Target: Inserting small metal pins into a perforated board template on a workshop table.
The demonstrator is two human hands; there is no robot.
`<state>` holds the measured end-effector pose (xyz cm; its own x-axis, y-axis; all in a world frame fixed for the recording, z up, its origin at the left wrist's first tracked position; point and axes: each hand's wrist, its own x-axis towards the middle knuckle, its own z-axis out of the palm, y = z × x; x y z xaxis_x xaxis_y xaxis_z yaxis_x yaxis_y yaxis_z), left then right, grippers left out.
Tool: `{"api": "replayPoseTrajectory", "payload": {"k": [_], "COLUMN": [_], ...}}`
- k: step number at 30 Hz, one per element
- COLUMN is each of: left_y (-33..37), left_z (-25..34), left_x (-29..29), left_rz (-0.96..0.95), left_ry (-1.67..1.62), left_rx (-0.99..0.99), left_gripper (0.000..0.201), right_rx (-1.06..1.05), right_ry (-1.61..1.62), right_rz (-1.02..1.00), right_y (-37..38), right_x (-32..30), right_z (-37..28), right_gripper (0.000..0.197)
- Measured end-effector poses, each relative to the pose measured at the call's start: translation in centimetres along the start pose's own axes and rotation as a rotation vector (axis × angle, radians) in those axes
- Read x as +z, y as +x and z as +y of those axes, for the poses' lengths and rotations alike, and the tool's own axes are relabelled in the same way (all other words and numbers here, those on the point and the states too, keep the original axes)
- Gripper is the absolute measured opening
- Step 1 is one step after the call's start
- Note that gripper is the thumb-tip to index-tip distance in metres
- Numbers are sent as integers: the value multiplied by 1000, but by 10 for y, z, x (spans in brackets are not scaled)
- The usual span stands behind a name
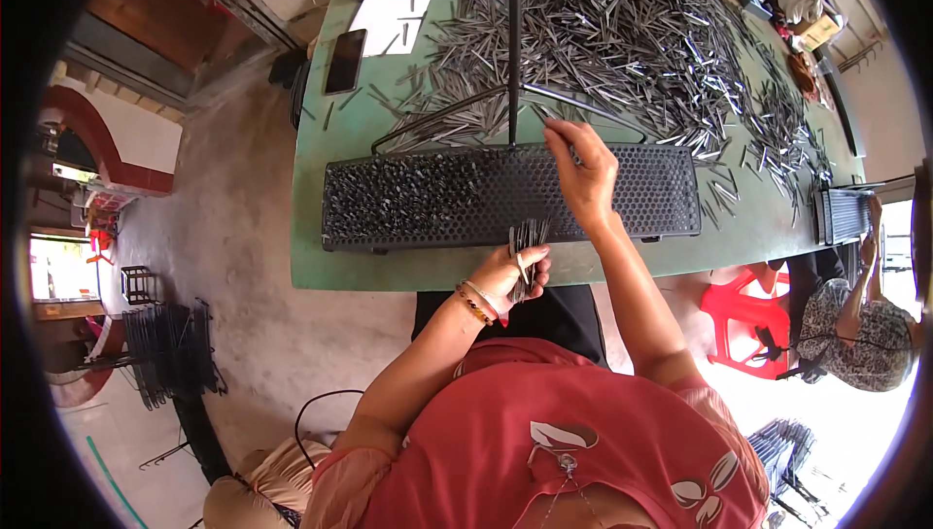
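A long black perforated rack [622, 194] with rows of small holes lies near the table's front edge. Its left part is filled with dark strip ends [398, 197]; the holes on the right show bare. In front of the rack my left hand [507, 274] is closed around a bundle of thin dark strips [528, 235], which fan upward from the fingers. Over the rack, right of its middle, my right hand [587, 168] is raised with thumb and forefinger pinched together. Whatever sits in that pinch is too small to make out against the pile behind.
A large heap of loose dark strips [612, 34] covers the back of the green table [389, 272]. A black rod frame [514, 43] rises behind the rack. Back left lie a phone [346, 61] and white paper [374, 16]. Another person [855, 335] works at right beside a red stool [743, 320].
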<state>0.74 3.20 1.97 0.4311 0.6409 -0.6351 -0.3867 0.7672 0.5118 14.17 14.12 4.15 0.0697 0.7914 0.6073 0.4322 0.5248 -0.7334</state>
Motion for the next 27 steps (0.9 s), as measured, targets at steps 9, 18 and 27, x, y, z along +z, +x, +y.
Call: {"api": "replayPoseTrajectory", "payload": {"k": [9,18,27], "left_y": [-7,-11,-13], "left_z": [-5,-2,-6], "left_x": [-22,-23,-31], "left_rz": [-5,-18,-57], "left_ry": [-72,-119,-126], "left_rx": [-20,15,19], "left_gripper": [14,16,17], "right_rx": [-147,-251,-367], "right_ry": [-79,-172,-184], "right_rz": [-81,-84,-133], "right_y": [5,0,-2], "right_x": [32,32,37], "right_z": [20,18,19], "right_gripper": [17,18,26]}}
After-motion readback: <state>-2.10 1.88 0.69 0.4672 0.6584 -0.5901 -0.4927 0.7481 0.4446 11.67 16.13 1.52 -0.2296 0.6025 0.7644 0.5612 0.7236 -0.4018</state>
